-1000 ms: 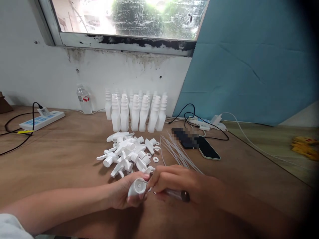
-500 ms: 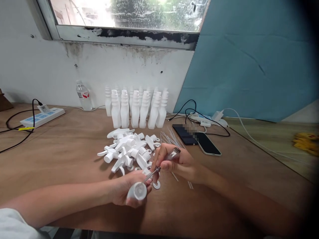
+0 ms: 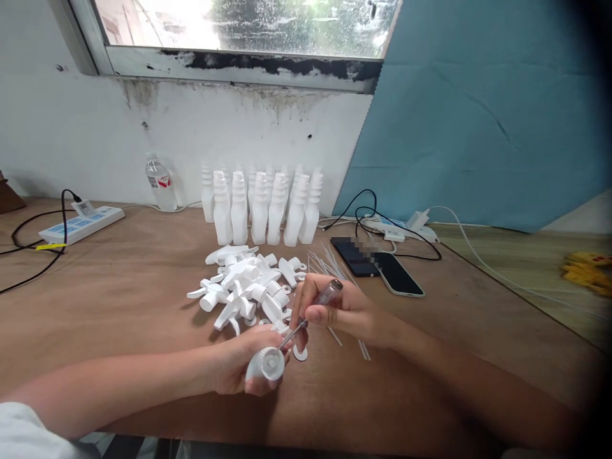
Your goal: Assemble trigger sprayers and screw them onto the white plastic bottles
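Note:
My left hand (image 3: 236,366) is closed round a white spray-trigger head (image 3: 268,364), its round cap opening turned up toward me. My right hand (image 3: 342,310) pinches a small screwdriver (image 3: 313,311) with a clear handle; its metal tip points down into the cap opening. Just beyond my hands lies a pile of white trigger heads (image 3: 246,287) with loose white washers, one washer (image 3: 300,354) right beside the cap. A bundle of thin clear dip tubes (image 3: 329,264) lies to the right of the pile.
Several white bottles (image 3: 261,207) stand in rows at the wall, a water bottle (image 3: 157,185) to their left. A power strip (image 3: 81,224) with black cable sits far left. Two phones (image 3: 377,264) and charger cables lie to the right on the wooden table (image 3: 119,287).
My right hand lifted off the table with the screwdriver and brought its tip down to the cap held in my left hand; a washer now lies uncovered beside it.

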Tool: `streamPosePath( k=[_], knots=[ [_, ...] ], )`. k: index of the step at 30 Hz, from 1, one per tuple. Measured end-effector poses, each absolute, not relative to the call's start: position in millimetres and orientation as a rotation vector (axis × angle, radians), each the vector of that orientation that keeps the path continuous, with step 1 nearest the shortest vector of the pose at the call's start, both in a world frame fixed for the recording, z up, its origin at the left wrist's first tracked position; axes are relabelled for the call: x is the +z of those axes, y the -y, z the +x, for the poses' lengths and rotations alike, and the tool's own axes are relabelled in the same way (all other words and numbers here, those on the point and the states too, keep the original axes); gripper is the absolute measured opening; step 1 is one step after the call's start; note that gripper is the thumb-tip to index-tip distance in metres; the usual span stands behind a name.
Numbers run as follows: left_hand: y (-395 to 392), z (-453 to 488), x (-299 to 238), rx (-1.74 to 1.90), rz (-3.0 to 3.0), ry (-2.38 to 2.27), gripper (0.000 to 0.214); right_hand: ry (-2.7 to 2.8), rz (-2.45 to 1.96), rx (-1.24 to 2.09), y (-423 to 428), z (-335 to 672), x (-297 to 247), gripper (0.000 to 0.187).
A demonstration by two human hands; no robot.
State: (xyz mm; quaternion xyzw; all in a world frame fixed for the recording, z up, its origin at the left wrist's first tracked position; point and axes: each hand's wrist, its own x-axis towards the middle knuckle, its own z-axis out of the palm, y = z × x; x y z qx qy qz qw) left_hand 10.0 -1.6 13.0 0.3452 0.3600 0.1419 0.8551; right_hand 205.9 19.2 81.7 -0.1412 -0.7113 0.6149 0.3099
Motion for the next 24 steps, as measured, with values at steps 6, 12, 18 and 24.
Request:
streamPosePath(
  k=[6, 12, 18, 24],
  knots=[
    [-16, -10, 69, 0.648, 1.38, -0.932, 0.031, 1.836, -0.368, 1.56, -31, 213, 92, 0.016],
    [-64, -24, 97, 0.646, 2.268, -1.193, 0.023, 2.079, -0.695, 1.256, -39, 214, 97, 0.013],
    [-82, -29, 105, 0.574, 2.493, -1.4, 0.041, 2.481, -0.977, 0.714, -50, 230, 94, 0.014],
    [-98, -58, 112, 0.372, 2.586, -1.388, 0.04, 2.907, -1.205, 0.227, -60, 244, 81, 0.017]
  ],
)
